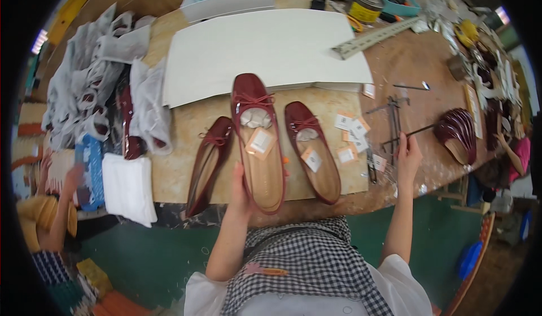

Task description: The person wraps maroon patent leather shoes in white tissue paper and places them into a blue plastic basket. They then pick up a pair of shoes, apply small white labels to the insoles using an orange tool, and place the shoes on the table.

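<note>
My left hand (243, 194) grips a burgundy patent ballet flat (265, 172) by its side, sole down and toe away from me. It has a bow, crumpled paper in the toe and a paper tag (260, 142) on the insole. To its left a second flat (210, 161) leans on its side. To its right lies a third flat (316, 161), also tagged and stuffed with paper. My right hand (409, 157) is pinched round a thin black rod (422, 130) over the brown tabletop. Loose paper tags (351, 128) lie left of that hand.
White sheets (265, 51) cover the back middle, a metal ruler (375, 38) at their right. Wrapped shoes (90, 90) and folded white cloth (130, 189) stand left. A pleated burgundy shoe (454, 136) sits right. Other people's arms show at both sides.
</note>
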Action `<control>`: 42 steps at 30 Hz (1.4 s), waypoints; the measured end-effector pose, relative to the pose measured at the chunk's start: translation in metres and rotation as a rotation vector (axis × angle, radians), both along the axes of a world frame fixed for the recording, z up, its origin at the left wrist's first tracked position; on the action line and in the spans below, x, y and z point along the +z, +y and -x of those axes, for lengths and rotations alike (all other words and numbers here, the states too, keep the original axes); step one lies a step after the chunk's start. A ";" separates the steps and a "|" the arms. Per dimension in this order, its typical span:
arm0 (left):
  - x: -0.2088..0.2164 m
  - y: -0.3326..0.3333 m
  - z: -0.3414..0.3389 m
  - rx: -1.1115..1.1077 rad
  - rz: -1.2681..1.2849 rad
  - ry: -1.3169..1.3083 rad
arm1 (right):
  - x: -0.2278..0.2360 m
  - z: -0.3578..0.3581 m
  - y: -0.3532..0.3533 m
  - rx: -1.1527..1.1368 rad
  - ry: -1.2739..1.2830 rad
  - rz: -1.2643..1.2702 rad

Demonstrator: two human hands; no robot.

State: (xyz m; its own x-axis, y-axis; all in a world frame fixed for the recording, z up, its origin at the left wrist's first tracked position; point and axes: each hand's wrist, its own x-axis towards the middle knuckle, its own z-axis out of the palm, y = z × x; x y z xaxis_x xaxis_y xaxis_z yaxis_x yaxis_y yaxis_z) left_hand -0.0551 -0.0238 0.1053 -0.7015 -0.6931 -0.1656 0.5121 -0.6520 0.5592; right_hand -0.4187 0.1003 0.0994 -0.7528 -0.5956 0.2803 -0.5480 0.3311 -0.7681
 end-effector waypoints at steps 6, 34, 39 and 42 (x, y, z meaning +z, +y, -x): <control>-0.014 -0.003 0.004 0.327 0.125 -0.508 | 0.070 -0.092 -0.051 0.208 -0.259 0.058; -0.052 0.024 -0.003 0.387 0.013 -0.626 | 0.085 -0.207 -0.066 0.994 -0.254 -0.234; 0.036 -0.003 -0.018 0.622 1.228 -1.504 | 0.032 -0.032 -0.021 0.055 0.244 -0.310; 0.053 0.013 0.048 -0.101 0.925 -1.405 | -0.019 0.022 -0.003 -0.062 0.498 -0.679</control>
State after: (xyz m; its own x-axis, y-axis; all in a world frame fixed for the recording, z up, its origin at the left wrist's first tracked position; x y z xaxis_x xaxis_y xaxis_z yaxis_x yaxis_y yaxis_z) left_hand -0.1034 -0.0104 0.1584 -0.4188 -0.8733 -0.2489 -0.7006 0.1363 0.7005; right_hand -0.4404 0.0971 0.0807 -0.6731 -0.7162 0.1843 -0.7354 0.6744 -0.0653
